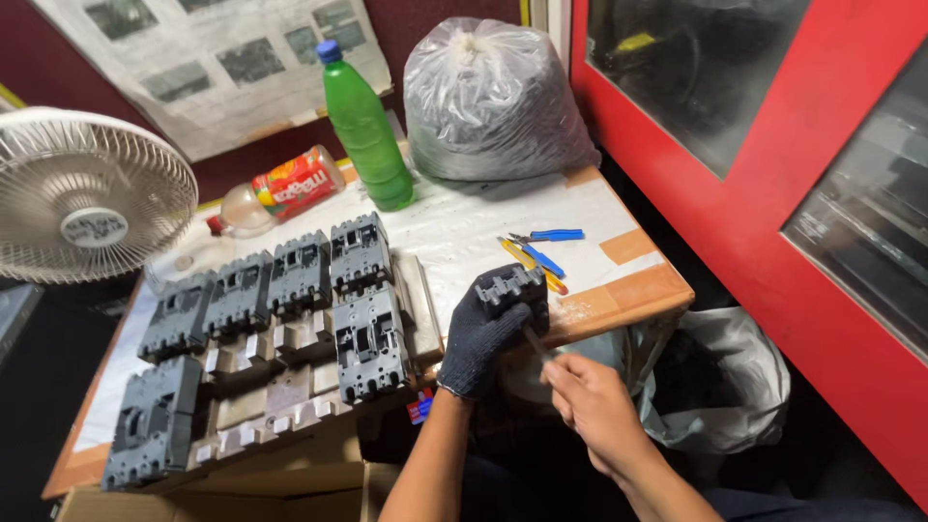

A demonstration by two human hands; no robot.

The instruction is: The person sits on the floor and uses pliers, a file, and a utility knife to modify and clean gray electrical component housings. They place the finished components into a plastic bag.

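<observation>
Your left hand (480, 333), in a dark knit glove, is closed around a small dark grey moulded plastic breaker part (509, 287), held up just off the front edge of the worktop (619, 290). Your bare right hand (592, 401) is curled shut on a thin metal-shafted tool (535, 343) — probably a screwdriver — with its tip up against the underside of that part.

Risks, as a judgement:
- The tip points toward your gloved palm; a slip off the part could jab the left hand.
- The part is held past the worktop edge, so if your grip loosens it drops to the floor, or into the open clear plastic bag (720, 387) below — any small piece coming loose would go the same way.
- The blue-and-yellow-handled pliers (537, 253) lie near your left hand by the edge; an elbow or wrist nudge could knock them off.

Containers:
- Tied clear plastic bag (491, 97) at the back of the worktop, stuffed full of dark contents; can't tell what they are.
- Green plastic bottle with a blue cap (364, 121), upright beside it, cap on; fill level unclear.
- Clear bottle with a red-orange label (285, 188), lying on its side, looks nearly empty.
- The lower bag hangs open beside the worktop; contents not readable.

Rows of dark grey moulded-case breakers (290, 290) lie flat to your left, some stacked on pale ones. A white desk fan (87, 193) stands at the far left.
</observation>
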